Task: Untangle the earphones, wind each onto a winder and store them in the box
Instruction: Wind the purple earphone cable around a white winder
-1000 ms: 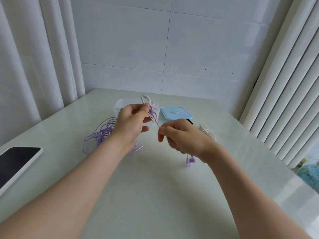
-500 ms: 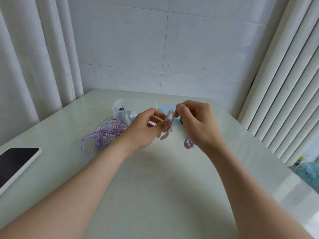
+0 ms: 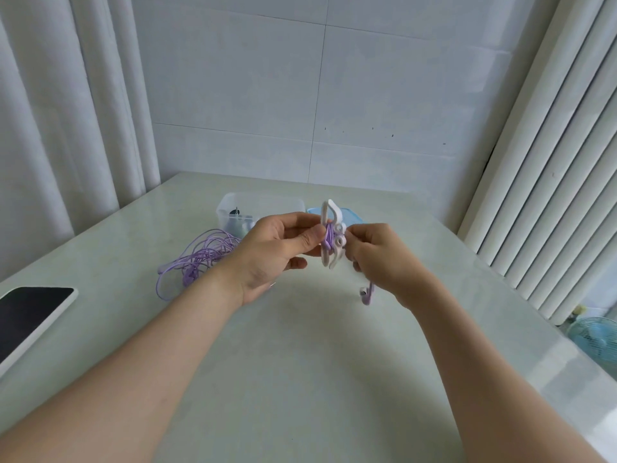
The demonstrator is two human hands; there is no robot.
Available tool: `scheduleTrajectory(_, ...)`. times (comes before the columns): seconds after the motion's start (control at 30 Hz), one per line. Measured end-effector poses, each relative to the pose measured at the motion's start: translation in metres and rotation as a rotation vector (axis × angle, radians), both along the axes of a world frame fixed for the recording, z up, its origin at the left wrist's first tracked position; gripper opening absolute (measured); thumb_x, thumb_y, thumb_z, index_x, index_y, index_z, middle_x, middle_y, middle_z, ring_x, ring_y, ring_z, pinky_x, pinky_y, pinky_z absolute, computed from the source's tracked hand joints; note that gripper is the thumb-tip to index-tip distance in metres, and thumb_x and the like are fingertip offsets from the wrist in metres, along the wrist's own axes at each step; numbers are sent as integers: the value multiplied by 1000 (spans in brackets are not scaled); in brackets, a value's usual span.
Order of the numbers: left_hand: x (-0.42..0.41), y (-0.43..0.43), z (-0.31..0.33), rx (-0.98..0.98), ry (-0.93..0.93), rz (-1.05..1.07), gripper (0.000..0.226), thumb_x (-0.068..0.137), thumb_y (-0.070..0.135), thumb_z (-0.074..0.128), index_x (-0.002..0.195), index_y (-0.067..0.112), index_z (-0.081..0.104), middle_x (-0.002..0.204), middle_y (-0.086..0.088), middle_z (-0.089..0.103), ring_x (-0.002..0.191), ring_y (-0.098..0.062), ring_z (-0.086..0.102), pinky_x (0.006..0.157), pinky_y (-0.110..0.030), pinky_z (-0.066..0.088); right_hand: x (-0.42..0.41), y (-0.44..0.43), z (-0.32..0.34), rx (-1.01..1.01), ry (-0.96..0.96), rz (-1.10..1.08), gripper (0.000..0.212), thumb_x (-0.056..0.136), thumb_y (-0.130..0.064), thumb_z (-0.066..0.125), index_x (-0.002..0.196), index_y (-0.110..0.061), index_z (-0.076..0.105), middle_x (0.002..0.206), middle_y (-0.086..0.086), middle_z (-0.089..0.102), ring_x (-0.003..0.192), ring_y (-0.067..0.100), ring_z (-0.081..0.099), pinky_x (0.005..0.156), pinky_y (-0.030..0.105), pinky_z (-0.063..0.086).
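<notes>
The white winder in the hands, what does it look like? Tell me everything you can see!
The white winder looks like smooth plastic: a thin flat piece with hooked ends at top and bottom and little round curls on one side. It stands upright in the air above the table. Purple cable is wound round its middle. The left hand pinches it, thumb on the wound cable; the right hand touches its other side, holding the cable.

Frame edges crop a dark-screened device [image 3: 30,315], perhaps a tablet, at left and a fan [image 3: 597,339] at right. The left hand [image 3: 270,248] and white winder [image 3: 330,235] hide most of a blue lid [image 3: 351,216]; a purple earphone [image 3: 366,294] has its cord vanishing inside the right hand [image 3: 380,259].
</notes>
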State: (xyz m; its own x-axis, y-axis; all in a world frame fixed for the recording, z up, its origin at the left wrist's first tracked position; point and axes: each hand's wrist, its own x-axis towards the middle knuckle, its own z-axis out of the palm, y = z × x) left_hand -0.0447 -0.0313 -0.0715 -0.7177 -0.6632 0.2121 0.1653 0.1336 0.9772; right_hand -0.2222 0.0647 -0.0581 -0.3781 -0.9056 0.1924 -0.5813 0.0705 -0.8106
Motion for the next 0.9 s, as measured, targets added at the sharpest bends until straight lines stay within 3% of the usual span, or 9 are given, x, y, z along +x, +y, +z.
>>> scheduleTrajectory(0.1, -1, -1, 3, 83, 57, 111, 24, 99, 34, 65, 113, 16, 74, 106, -4, 78, 91, -11, 72, 78, -34, 43, 11, 5, 2, 134, -68, 136, 39, 107, -30, 49, 75, -21, 68, 66, -2, 45, 55, 19, 40, 58, 41, 38)
scheduleTrajectory(0.2, -2, -5, 4, 168, 76, 207, 22, 104, 33, 62, 109, 17, 76, 103, -1, 79, 91, -10, 72, 76, -35, 44, 26, 8, 5, 186, -104, 272, 32, 106, -22, 48, 90, -12, 74, 67, 3, 46, 52, 18, 40, 52, 33, 42)
scheduleTrajectory(0.33, -4, -3, 1, 137, 33, 295, 22, 104, 34, 62, 104, 16, 75, 97, 2, 79, 88, -9, 74, 72, -31, 49, 35, 12, 10, 157, -35, 332, 30, 103, -16, 52, 91, -7, 78, 64, 11, 65, 52, 24, 59, 54, 30, 51)
scheduleTrajectory(0.47, -9, -1, -6, -131, -72, 434, 19, 99, 34, 69, 108, 17, 66, 91, 8, 75, 81, -4, 69, 64, -21, 46, 34, 15, 14, 19, 42, 215, 28, 97, -15, 58, 79, -10, 79, 67, 10, 74, 53, 16, 62, 57, 28, 52)
scheduleTrajectory(0.63, -8, 0, -10, -150, -195, 377, 21, 98, 36, 70, 106, 20, 59, 102, 0, 69, 79, -13, 62, 67, -27, 43, 29, 13, 14, -198, 133, 42, 27, 93, -15, 60, 70, -13, 75, 60, 1, 70, 59, 19, 72, 56, 31, 53)
scheduleTrajectory(0.8, -7, 5, -4, -196, -188, 236, 20, 98, 38, 71, 107, 22, 62, 98, 3, 75, 71, -8, 61, 68, -24, 43, 24, 10, 11, -197, 157, -69, 30, 101, -19, 53, 82, -1, 69, 67, 6, 72, 56, 13, 73, 52, 49, 62)
scheduleTrajectory(0.9, -6, 7, -4, -272, -208, 199, 21, 97, 40, 72, 108, 24, 65, 97, 5, 76, 69, -2, 62, 72, -22, 48, 25, 11, 12, -158, 130, -56, 32, 104, -19, 54, 82, 0, 68, 71, 11, 73, 51, 20, 73, 46, 39, 59)
